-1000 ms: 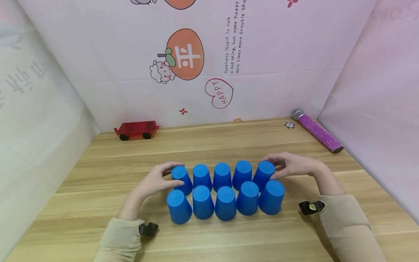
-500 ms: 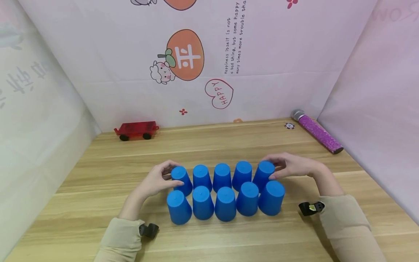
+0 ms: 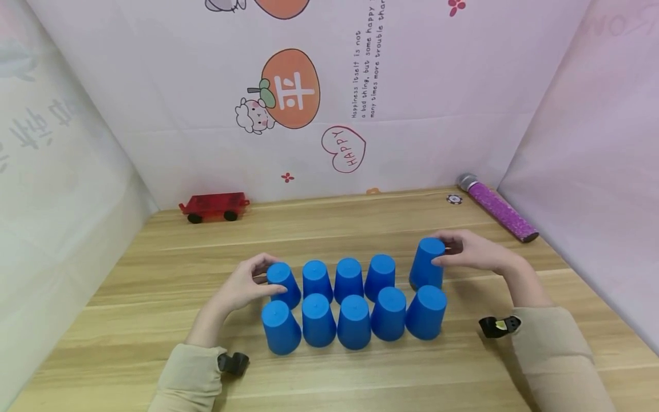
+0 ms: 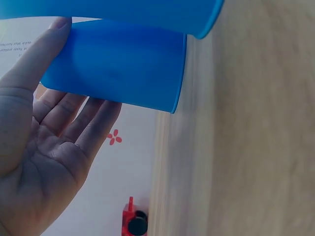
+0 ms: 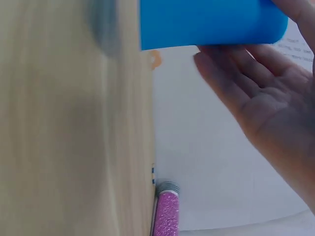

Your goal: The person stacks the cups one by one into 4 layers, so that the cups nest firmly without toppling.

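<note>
Several blue cups stand upside down in two rows on the wooden table. My left hand (image 3: pixel 247 286) grips the cup at the left end of the back row (image 3: pixel 283 280), thumb on the near side and fingers behind it. The left wrist view shows that held cup (image 4: pixel 115 64) with a nearer cup (image 4: pixel 123 12) overlapping it. My right hand (image 3: pixel 471 250) holds another upside-down blue cup (image 3: pixel 427 263) by its upper part, behind the front row's right-end cup (image 3: pixel 426 312). In the right wrist view, a gap shows between the held cup's rim (image 5: pixel 142 27) and the table.
A red toy wagon (image 3: pixel 216 206) sits at the back left of the table (image 3: pixel 329 377). A purple glitter microphone (image 3: pixel 501 210) lies at the back right, beside a small poker chip (image 3: pixel 455 199). Printed white cloth (image 3: pixel 412 143) walls the back and both sides.
My right hand has moved the back row's right-end cup up and to the right, away from its neighbour. My left hand has stayed nearly still at its cup.
</note>
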Demonstrator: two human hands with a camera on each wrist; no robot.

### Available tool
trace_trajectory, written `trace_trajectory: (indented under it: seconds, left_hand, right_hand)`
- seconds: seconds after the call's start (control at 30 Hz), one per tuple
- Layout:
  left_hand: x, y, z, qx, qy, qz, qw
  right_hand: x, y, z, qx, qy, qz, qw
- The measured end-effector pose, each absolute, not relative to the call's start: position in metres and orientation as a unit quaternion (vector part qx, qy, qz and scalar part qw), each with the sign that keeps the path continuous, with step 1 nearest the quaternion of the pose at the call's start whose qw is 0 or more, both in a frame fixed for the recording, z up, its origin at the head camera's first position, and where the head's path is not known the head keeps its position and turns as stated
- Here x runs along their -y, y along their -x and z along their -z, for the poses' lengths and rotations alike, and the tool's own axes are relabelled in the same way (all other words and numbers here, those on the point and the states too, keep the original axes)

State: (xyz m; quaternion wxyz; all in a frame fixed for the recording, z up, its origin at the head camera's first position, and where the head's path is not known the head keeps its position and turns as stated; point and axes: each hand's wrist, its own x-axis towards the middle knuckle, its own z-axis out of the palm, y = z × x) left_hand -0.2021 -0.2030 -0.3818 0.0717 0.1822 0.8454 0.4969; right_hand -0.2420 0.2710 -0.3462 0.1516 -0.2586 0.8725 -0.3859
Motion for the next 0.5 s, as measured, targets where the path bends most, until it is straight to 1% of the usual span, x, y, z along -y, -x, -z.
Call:
trace_trajectory:
  seconds: [0.23,0.5]
  left_hand:
    - [0.204,0.201,0.382,-0.847,-0.176,-0.496,0.071]
    - [0.204,0.202,0.383,-0.849,-0.174,-0.494,0.076]
  right_hand:
    - [-0.276,0.249,0.352,-0.892,0.220,0.387,0.080]
    - [-0.279,0.269,0.349,-0.901,0.169,0.400,0.018]
